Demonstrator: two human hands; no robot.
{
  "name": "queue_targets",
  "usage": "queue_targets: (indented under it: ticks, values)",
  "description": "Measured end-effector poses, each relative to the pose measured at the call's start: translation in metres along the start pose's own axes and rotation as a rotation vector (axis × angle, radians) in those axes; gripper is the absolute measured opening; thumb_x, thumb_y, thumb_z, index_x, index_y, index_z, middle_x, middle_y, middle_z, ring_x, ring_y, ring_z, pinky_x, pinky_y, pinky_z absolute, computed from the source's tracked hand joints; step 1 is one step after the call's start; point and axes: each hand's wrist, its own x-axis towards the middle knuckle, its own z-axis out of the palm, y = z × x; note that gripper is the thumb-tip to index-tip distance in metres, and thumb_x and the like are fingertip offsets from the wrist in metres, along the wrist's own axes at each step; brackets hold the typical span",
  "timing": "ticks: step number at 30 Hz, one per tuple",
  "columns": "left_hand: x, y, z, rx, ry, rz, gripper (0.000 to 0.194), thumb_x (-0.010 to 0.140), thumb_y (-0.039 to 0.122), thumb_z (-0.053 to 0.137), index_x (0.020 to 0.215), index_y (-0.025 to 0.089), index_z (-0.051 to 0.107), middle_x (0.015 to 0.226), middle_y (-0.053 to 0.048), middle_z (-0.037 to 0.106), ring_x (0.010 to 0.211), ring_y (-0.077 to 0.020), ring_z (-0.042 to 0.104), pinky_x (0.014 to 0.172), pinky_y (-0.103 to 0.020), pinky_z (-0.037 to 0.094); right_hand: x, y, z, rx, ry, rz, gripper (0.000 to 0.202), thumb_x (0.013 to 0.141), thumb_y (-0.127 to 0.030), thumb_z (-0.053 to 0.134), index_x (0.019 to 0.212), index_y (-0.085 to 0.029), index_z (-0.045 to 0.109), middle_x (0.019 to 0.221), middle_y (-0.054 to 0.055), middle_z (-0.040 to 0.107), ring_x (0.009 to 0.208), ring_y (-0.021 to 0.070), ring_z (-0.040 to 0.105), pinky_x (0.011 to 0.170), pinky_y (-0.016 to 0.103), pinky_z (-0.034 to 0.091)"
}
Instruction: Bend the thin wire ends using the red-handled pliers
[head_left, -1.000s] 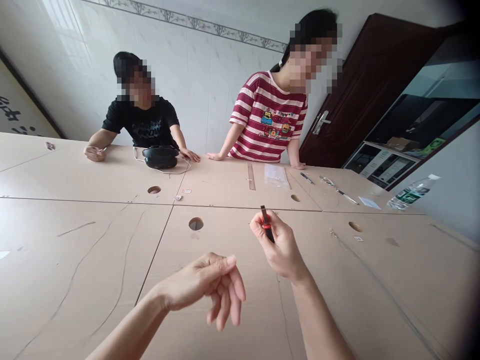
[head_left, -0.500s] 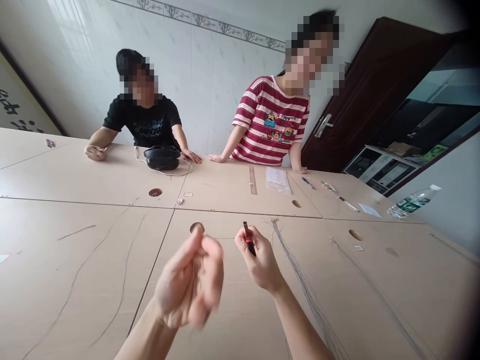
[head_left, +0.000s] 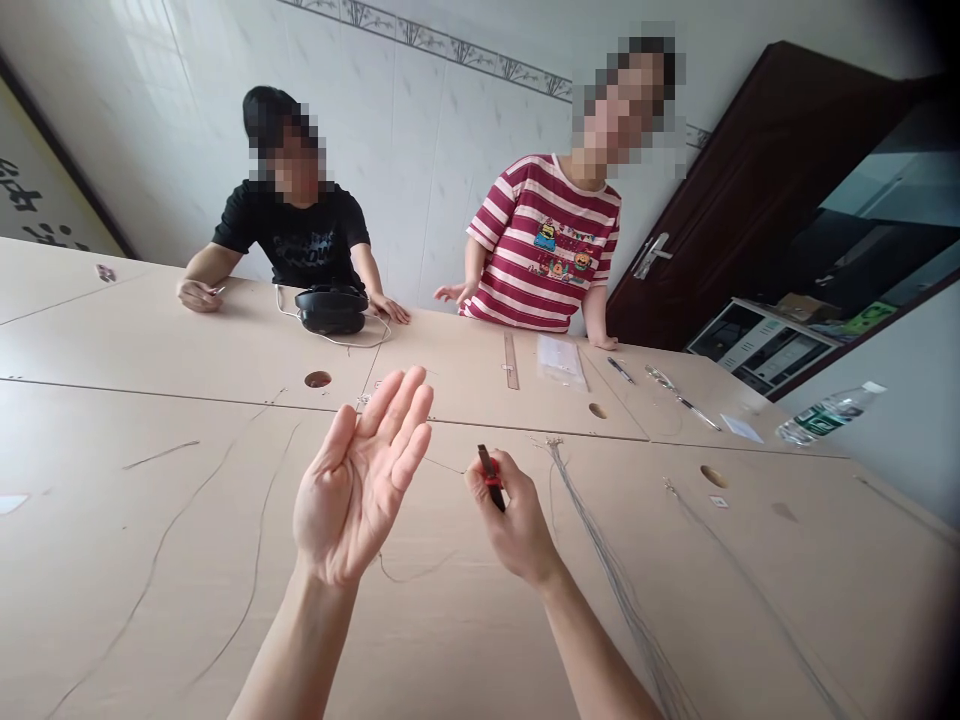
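Note:
My left hand [head_left: 361, 478] is raised over the table [head_left: 420, 650], palm up, fingers stretched out, with nothing in it. To its right, my right hand [head_left: 514, 515] is closed around a small dark tool with red parts [head_left: 491, 478], whose flat end points up and away. A thin wire [head_left: 416, 577] lies on the table between my forearms. Right of my right hand lies a long bundle of thin grey wires [head_left: 600, 540], its knotted end at the far side.
Two people stand or sit across the table, near a black headset [head_left: 330, 310]. A ruler [head_left: 511, 362], a plastic bag [head_left: 561, 360], pens and a water bottle [head_left: 831, 412] lie farther off. Loose wires [head_left: 161, 540] lie at left; the tabletop has round holes.
My left hand, blurred and partly curled before, has opened flat with its fingers stretched. My right hand still holds the tool. The person in stripes has lifted a hand off the table.

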Motion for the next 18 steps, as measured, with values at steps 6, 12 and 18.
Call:
queue_targets:
  ticks: [6,12,18]
  values:
    - [-0.003,0.012,0.007,0.142,0.04,0.134,0.048,0.104,0.038,0.026,0.113,0.032,0.073,0.141,0.007,0.059,0.142,-0.0175,0.039,0.121,-0.037,0.026,-0.001,0.004,0.0,-0.004,-0.014,0.008,0.015,0.096,-0.027,0.048,0.081,-0.023,0.046,0.073,-0.002,0.048,0.069,0.0155,0.044,0.065,0.028,0.037]
    - [0.002,-0.006,-0.008,0.52,0.062,0.105,0.042,0.101,0.049,0.037,0.124,0.034,0.068,0.151,0.002,0.049,0.149,-0.0232,0.023,0.124,-0.047,0.009,-0.002,-0.002,0.004,-0.013,-0.024,0.004,0.017,0.097,-0.031,0.048,0.082,-0.023,0.046,0.074,-0.001,0.048,0.07,0.0155,0.045,0.065,0.028,0.038]
    - [0.003,-0.031,-0.02,0.678,0.102,0.204,0.031,0.098,0.038,0.052,0.107,0.021,0.076,0.148,-0.005,0.053,0.142,-0.0243,0.04,0.12,-0.036,0.03,-0.003,-0.006,0.007,-0.062,-0.04,-0.026,0.015,0.096,-0.029,0.048,0.082,-0.023,0.046,0.076,0.0,0.05,0.071,0.0161,0.048,0.067,0.029,0.04]
